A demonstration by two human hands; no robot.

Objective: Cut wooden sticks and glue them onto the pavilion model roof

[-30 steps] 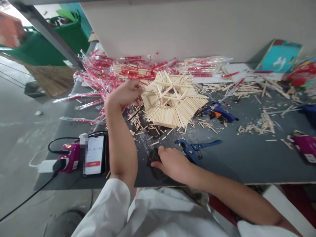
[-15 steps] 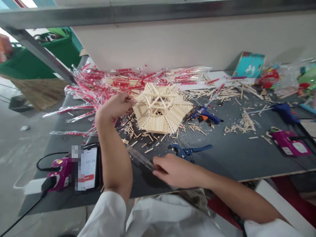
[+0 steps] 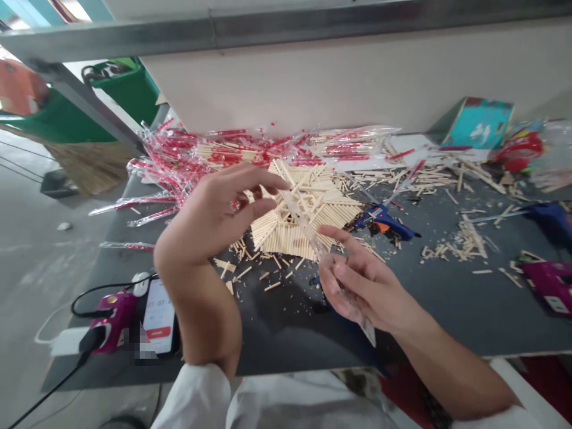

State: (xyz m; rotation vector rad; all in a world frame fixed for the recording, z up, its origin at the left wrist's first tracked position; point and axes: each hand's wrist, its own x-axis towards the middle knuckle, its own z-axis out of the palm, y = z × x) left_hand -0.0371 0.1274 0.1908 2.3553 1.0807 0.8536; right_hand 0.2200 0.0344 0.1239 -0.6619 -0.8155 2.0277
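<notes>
My right hand [image 3: 357,280] grips a clear plastic ruler [image 3: 308,229], raised slantwise over the table. Its far end reaches my left hand [image 3: 227,208], whose thumb and fingers are apart; whether a fingertip touches the ruler I cannot tell. Beneath and behind the ruler lies a six-sided piece made of thin wooden sticks [image 3: 279,238], with a raised lattice of sticks at its centre. The ruler and my left fingers cover part of it. A blue cutter lies mostly hidden under my right hand.
Red-and-clear wrapped chopsticks [image 3: 214,146] are heaped at the back. Cut stick pieces [image 3: 451,244] litter the table. A blue glue gun [image 3: 388,223] lies right of the stick piece. A phone [image 3: 159,316] and a purple power strip [image 3: 117,316] sit front left.
My right hand has lifted the ruler off the table, bringing it up over the stick piece. My left hand has left the piece's left edge and opened near the ruler's far end.
</notes>
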